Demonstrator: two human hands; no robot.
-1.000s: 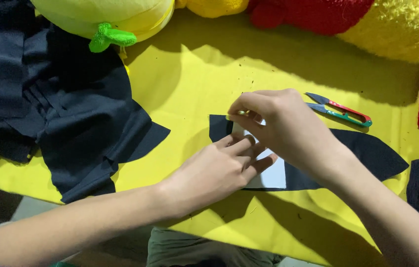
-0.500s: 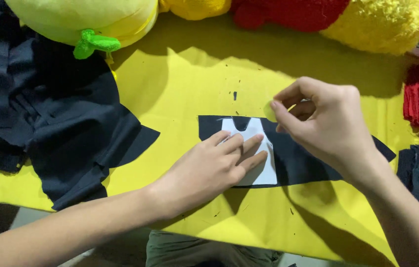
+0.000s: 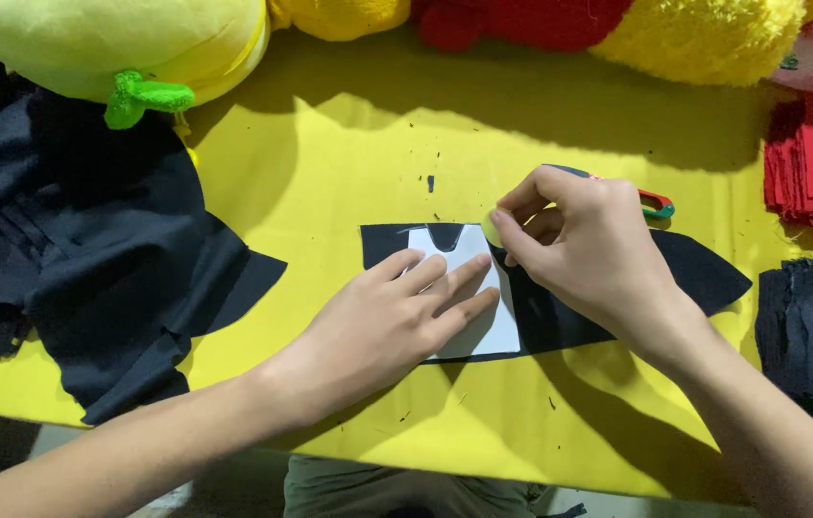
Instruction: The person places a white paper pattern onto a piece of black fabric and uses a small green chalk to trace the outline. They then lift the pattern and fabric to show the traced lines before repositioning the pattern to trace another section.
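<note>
Left hand flat on white template; right hand fingers pinch what looks like chalk at its edge.

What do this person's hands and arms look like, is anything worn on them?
Both are bare: the left hand and right hand show no gloves, rings or watch, and both forearms are uncovered to the picture's edge, with no sleeve in view. The fingers have short, plain nails.

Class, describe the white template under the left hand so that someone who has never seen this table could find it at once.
Start at the yellow table cover and find the long black fabric strip lying across its middle. On the strip's left part lies the white template, pressed flat by the left hand. It is the only white piece, with a notch cut into its top edge.
</note>
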